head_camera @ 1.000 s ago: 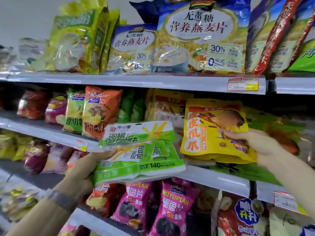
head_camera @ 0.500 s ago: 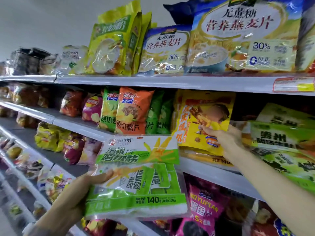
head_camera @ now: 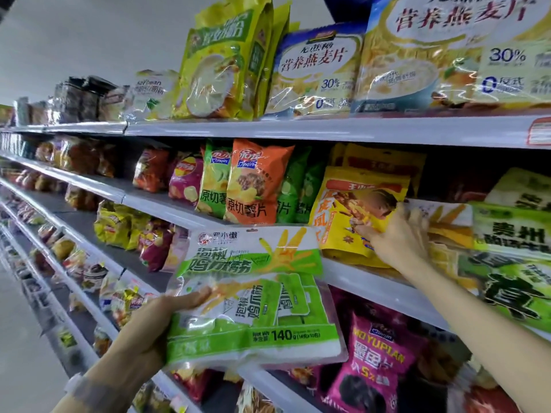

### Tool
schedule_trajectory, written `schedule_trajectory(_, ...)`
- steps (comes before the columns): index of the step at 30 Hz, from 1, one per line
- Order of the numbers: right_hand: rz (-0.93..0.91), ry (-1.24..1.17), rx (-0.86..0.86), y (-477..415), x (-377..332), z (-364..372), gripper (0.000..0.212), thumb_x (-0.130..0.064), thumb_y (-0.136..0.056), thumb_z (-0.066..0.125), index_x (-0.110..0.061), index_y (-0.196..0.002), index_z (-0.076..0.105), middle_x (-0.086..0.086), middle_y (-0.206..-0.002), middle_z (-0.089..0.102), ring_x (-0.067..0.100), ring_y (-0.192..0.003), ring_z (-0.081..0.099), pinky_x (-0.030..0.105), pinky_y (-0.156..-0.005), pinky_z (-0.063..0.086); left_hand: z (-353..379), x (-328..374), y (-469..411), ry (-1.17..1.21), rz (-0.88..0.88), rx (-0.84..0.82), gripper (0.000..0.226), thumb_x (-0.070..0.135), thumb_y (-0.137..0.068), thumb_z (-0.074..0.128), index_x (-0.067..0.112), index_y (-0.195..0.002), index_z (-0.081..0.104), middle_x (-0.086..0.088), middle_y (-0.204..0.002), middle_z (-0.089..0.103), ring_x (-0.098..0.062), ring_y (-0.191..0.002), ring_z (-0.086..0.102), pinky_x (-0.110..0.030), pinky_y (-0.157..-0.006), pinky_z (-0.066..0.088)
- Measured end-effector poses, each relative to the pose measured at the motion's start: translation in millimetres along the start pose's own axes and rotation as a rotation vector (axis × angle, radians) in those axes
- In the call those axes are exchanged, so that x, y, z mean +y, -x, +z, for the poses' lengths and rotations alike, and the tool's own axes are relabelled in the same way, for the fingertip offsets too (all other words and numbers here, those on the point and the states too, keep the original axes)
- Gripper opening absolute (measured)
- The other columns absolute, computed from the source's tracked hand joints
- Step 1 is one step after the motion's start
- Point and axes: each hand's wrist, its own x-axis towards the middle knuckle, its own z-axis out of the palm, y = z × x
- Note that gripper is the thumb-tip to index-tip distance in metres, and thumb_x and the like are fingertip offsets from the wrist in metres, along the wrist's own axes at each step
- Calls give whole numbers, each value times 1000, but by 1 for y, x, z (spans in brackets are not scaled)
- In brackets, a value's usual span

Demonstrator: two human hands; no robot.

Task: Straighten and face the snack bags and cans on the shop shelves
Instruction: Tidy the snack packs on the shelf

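The left hand [head_camera: 149, 326] holds a green and white snack bag [head_camera: 253, 293] out in front of the shelves. Its thumb [head_camera: 190, 296] lies on the front of the bag and the other fingers are hidden behind it. The right hand [head_camera: 399, 236] grips a yellow snack bag [head_camera: 348, 216] that leans on the middle shelf [head_camera: 357, 278], thumb on the front, fingers curled at the bag's right edge. An orange chip bag [head_camera: 256, 183] stands on the same shelf, further left.

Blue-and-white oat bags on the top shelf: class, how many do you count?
2. One blue-and-white oat bag stands beside the yellow-green bag; the other is further right, cropped by the frame. Others may hide behind.
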Motion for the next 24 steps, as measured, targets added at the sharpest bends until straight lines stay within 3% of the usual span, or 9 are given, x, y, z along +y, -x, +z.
schedule_trajectory(1, -3, -8, -26, 1, 2, -3, 108, -67, -85, 72, -7, -161, 23, 24, -161, 31, 43, -151, 25, 53, -117, 33, 10, 7, 4, 35, 0, -17, 6, 5, -83, 71, 2, -78, 70, -4, -55, 72, -11, -43, 69, -20, -37, 50)
schedule_trajectory(4, 20, -110, -58, 6, 6, -12, 101, -61, -83, 79, -14, -159, 32, 20, -160, 33, 41, -150, 29, 51, -117, 34, 17, 10, -1, 166, -33, -129, 39, 17, -69, 82, 0, -104, 80, -16, -98, 81, -31, -79, 79, -38, -64, 66)
schedule_trajectory(9, 8, -265, -16, 34, 11, -24, 76, -55, -87, 76, -21, -149, 47, 11, -152, 40, 34, -147, 31, 50, -120, 31, 44, 23, -6, 188, -12, -133, 47, 11, -75, 82, 0, -120, 76, -21, -115, 77, -41, -100, 76, -44, -66, 65)
schedule_trajectory(12, -46, -452, -1, 63, 23, -38, 47, -56, -95, 67, -29, -133, 60, -7, -129, 57, 22, -129, 52, 47, -108, 44, 57, 28, -7, 212, 48, -212, 52, 12, -71, 83, 0, -122, 76, -22, -118, 76, -42, -105, 75, -45, -70, 66)
schedule_trajectory(15, 38, -753, -192, 85, 25, -65, 35, -55, -96, 63, -31, -122, 71, -10, -119, 73, 14, -106, 70, 34, -85, 53, 81, 40, -8, 229, 89, -269, 48, 10, -75, 81, 0, -122, 75, -21, -115, 77, -35, -90, 78, -40, -64, 64)
schedule_trajectory(18, 100, -884, -476, 95, 34, -85, 12, -50, -92, 66, -47, -97, 76, -25, -114, 73, -4, -89, 66, 23, -88, 49, 117, 53, -15, 219, 142, -291, 52, 7, -74, 83, -3, -124, 72, -24, -116, 76, -39, -100, 76, -49, -77, 66)
schedule_trajectory(19, 120, -909, -502, 98, 35, -93, 11, -47, -89, 70, -53, -99, 69, -34, -111, 66, -9, -90, 59, 24, -97, 41, 132, 56, -17, 222, 155, -291, 55, 5, -71, 84, -5, -124, 71, -25, -115, 76, -40, -102, 76, -53, -82, 65)
schedule_trajectory(22, 184, -885, -458, 97, 55, -119, 58, -36, -83, 81, -49, -134, 55, -35, -125, 54, -7, -115, 54, 39, -113, 27, 181, 62, -26, 210, 183, -321, 65, 7, -61, 88, -8, -121, 71, -25, -108, 77, -39, -97, 77, -54, -80, 65)
schedule_trajectory(24, 236, -895, -356, 85, 80, -134, 57, -29, -84, 83, -40, -135, 59, -30, -129, 57, -9, -119, 57, 39, -112, 28, 215, 65, -29, 167, 176, -396, 66, 13, -61, 90, -5, -122, 71, -24, -109, 78, -38, -96, 77, -51, -81, 65)
